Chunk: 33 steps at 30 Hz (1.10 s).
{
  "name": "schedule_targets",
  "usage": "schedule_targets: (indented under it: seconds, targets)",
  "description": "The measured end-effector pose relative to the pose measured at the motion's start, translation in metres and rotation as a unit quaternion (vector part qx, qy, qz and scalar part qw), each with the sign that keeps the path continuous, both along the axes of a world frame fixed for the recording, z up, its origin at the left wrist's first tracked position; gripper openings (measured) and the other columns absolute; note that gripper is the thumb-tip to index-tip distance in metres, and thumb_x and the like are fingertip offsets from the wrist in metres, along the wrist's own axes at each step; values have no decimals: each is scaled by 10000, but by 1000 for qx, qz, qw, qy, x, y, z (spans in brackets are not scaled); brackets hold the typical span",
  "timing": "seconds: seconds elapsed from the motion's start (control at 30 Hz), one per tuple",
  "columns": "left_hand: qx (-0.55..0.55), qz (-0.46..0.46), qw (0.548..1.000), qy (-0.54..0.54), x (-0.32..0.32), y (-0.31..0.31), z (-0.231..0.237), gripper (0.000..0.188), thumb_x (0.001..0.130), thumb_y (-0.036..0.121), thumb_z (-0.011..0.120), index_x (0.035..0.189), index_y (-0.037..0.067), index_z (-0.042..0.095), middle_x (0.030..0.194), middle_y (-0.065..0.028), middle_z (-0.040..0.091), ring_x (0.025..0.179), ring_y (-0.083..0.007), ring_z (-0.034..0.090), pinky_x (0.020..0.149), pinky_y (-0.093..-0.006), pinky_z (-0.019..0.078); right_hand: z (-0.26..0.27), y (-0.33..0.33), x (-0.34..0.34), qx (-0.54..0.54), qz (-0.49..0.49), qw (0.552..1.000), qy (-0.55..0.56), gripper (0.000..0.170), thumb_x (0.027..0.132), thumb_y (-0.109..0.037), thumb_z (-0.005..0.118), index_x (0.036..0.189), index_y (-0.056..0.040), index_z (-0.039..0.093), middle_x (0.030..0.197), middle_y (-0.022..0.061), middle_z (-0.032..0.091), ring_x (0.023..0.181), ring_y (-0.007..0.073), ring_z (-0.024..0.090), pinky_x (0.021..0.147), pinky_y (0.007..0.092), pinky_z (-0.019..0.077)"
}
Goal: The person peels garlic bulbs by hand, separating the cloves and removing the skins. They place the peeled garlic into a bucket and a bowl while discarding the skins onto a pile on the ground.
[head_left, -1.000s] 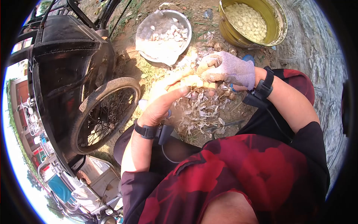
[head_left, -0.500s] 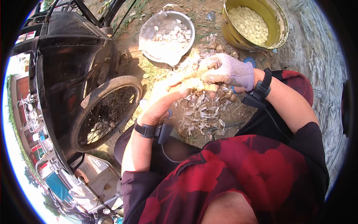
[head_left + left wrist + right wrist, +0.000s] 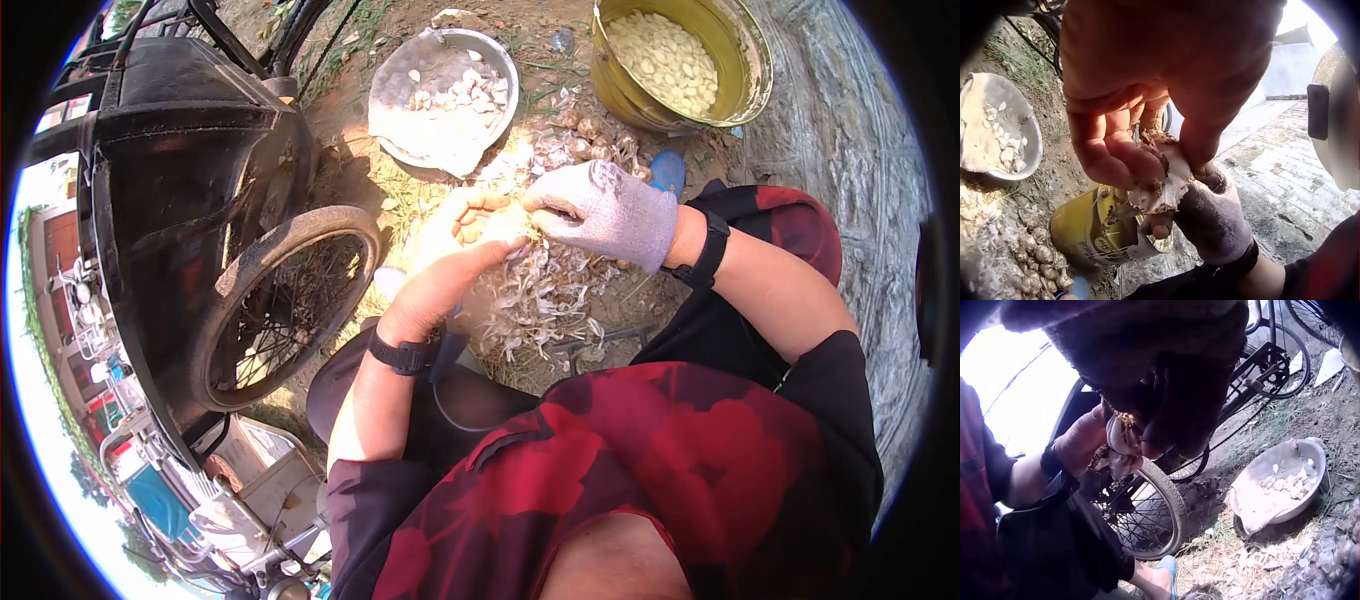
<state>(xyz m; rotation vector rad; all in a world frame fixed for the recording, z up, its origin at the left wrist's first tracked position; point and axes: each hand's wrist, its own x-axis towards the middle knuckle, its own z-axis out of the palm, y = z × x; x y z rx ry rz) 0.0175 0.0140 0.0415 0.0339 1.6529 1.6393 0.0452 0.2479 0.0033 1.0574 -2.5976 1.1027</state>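
Note:
My bare left hand grips a partly peeled garlic bulb between thumb and fingers, with torn papery skin hanging from it. Against the other side of the bulb, my right hand, in a lilac knitted glove with dirty fingertips, pinches with its fingers. In the right wrist view, pale cloves and brown root end of the bulb show between the two hands. Below them lies a heap of garlic skins. Whole garlic bulbs are piled beyond the right hand.
A metal basin with a cloth and loose cloves stands ahead. Right of it is a yellow bucket of peeled cloves. A black cart with a spoked wheel stands at left. A blue slipper shows beside the bulbs.
Both hands have turned at the wrists, the left palm showing more. My right hand has shifted slightly down, uncovering garlic bulbs and more of the blue slipper behind it.

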Motion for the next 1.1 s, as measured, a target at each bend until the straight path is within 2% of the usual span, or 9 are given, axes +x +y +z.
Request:
schedule_targets:
  seconds: [0.33, 0.5, 0.57, 0.63, 0.83, 0.9, 0.97, 1.0, 1.1]
  targets:
    - [-144, -108, 967, 182, 6, 12, -13, 522, 782, 10, 756, 1230, 24, 489, 1173, -95, 599, 1078, -154, 572, 941, -294, 461, 6, -1, 1, 12, -90, 992, -93, 246, 803, -179, 622, 987, -16, 642, 875, 202, 618, 805, 370, 611, 713, 431, 497]
    - [-81, -70, 991, 80, 7, 10, 3, 572, 804, 11, 735, 1294, 32, 441, 1204, -107, 598, 1106, -165, 575, 956, -308, 465, 9, 1, -8, -86, -101, 958, -253, 308, 816, -237, 636, 1050, -39, 664, 926, 201, 662, 849, 341, 643, 740, 408, 511]
    - [-50, -53, 997, 24, 5, 7, 13, 580, 813, 6, 722, 1310, 32, 426, 1216, -113, 597, 1116, -171, 576, 962, -314, 465, 0, 1, -9, -157, -122, 932, -304, 162, 831, -127, 594, 915, 10, 613, 769, 126, 602, 694, 161, 554, 657, 340, 467]
    - [44, -32, 994, -95, 4, 6, 20, 591, 828, 5, 701, 1335, 29, 398, 1258, -124, 580, 1142, -177, 569, 975, -319, 461, -4, -1, -8, -127, -113, 928, -331, 167, 843, -129, 580, 928, 10, 617, 774, 114, 608, 731, 131, 560, 679, 339, 471]
    - [26, -54, 998, 34, 0, -6, 13, 554, 800, -7, 710, 1292, 23, 459, 1187, -90, 604, 1128, -167, 567, 976, -301, 453, -8, -1, -10, -45, -151, 943, -292, 295, 861, -157, 579, 1107, 2, 608, 972, 155, 662, 863, 160, 611, 790, 334, 498]
    - [28, -33, 998, 46, -1, -7, 12, 541, 793, -6, 714, 1277, 20, 475, 1170, -80, 608, 1119, -164, 567, 970, -299, 453, -5, 2, -17, -85, -131, 923, -352, 378, 867, -178, 622, 1197, 3, 585, 1074, 127, 663, 980, 153, 608, 873, 321, 489]
    - [30, -13, 998, 57, -2, -9, 10, 528, 785, -5, 717, 1263, 16, 492, 1152, -71, 612, 1110, -160, 567, 963, -297, 454, 19, 3, -20, -238, -29, 877, -415, 351, 837, -294, 701, 1046, -17, 649, 933, 124, 674, 856, 206, 643, 782, 340, 504]
    - [10, -24, 997, 67, -2, -10, 7, 516, 786, 8, 723, 1253, 14, 505, 1150, -67, 613, 1100, -157, 569, 954, -293, 454, 19, 0, -20, -240, -17, 905, -351, 342, 819, -307, 729, 1006, -28, 668, 869, 74, 669, 812, 137, 610, 755, 315, 502]
    - [-23, -42, 996, 71, -1, -7, 10, 487, 788, 26, 730, 1232, 11, 530, 1144, -61, 618, 1080, -151, 574, 944, -288, 453, 11, -1, -21, -195, 4, 913, -359, 341, 810, -315, 733, 995, -33, 677, 876, 80, 673, 806, 143, 615, 742, 310, 499]
